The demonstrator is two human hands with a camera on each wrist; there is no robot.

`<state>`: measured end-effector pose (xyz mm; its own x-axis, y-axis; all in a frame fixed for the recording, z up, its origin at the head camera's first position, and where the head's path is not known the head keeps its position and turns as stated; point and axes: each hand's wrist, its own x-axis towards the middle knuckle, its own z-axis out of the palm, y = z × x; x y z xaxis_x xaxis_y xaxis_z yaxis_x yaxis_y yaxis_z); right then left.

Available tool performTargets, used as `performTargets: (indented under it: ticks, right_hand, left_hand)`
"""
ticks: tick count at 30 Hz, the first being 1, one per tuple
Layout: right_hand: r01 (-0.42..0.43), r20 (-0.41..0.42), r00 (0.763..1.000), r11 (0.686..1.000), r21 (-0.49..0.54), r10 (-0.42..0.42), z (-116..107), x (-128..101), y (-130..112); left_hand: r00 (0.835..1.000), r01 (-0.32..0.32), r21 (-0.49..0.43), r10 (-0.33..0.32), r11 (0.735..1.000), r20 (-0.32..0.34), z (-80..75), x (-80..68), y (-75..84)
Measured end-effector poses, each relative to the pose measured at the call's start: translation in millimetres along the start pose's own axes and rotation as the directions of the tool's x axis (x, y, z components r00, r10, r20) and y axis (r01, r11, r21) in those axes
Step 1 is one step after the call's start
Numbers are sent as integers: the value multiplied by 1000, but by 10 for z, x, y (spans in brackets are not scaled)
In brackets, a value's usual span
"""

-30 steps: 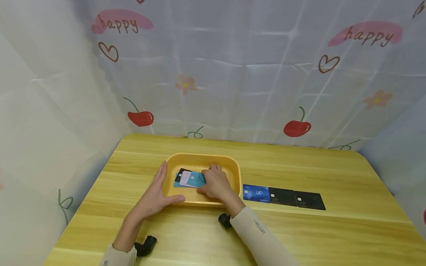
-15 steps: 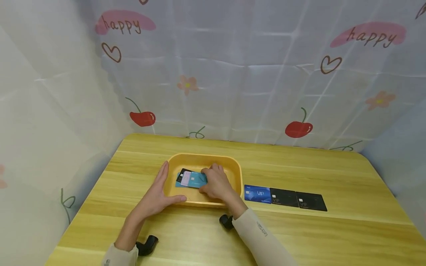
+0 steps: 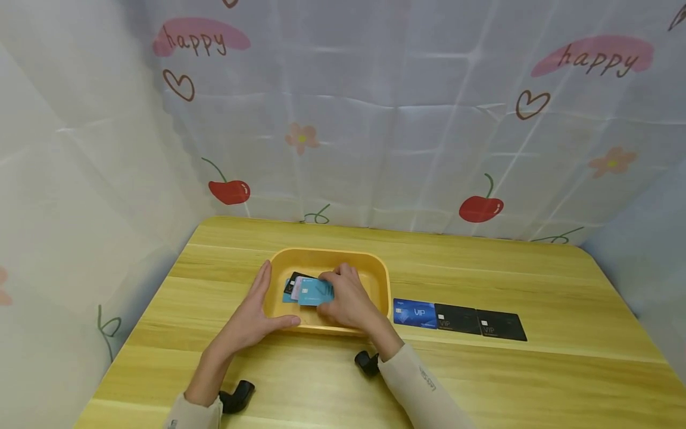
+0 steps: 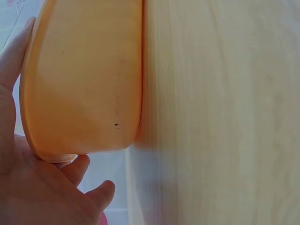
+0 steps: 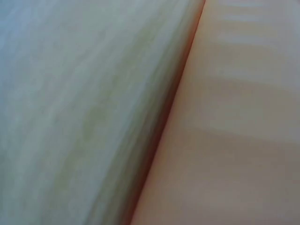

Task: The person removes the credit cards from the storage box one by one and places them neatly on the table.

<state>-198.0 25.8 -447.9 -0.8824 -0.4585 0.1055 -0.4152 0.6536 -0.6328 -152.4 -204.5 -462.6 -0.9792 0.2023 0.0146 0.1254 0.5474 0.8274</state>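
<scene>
Yellow plastic tray [image 3: 375, 268] sits centre-frame on the wooden tabletop [image 3: 536, 381]. Inside, left of centre, a small fan of cards: teal card [image 3: 315, 292] on top, a pink one and a black one partly showing under it.

Right hand [image 3: 348, 301] is in the tray, fingers [image 3: 334, 275] curled over the teal card's right end, thumb side below it; reads as a pinch on that card, w/ the card's right part hidden by the hand. Left hand [image 3: 252, 319] lies flat and relaxed against the tray's left wall and near-left corner, grasping nothing, just bracing. Left wrist view confirms palm on the tray wall [image 4: 79, 89]. Right wrist view is blurred; no detail usable.

Right of the tray, lower centre-right: blue VIP card [image 3: 414, 313], then two black VIP cards [image 3: 479, 322], edge to edge in a row.

Judgement on the step in hand: lift the top card only. Keep the pinch near the card's edge so the pink one isn't dragged along. Left hand should hold the tray steady; it's light, likely to slide. Raise the card clear of the rim before moving across.
</scene>
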Motion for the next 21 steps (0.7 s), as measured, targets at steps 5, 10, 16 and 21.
performTargets:
  ticks: [5,10,16,21]
  right_hand:
    - [19,-6,1000,996,85,-19,-27,-30,-4]
    - [29,26,999,984,175,-34,-47,-54,12]
    - [44,17,999,970,238,-49,-83,-88,10]
    - [44,-17,999,967,251,-41,-129,-136,3]
  left_hand:
    - [1000,6,0,-6,1000,4,-5,-4,2]
    - [1000,10,-5,-10,1000,10,-5,-4,12]
    - [1000,0,-2,0,1000,11,-4,-7,12]
    - [1000,-8,1,8,1000,10,-3,0,5]
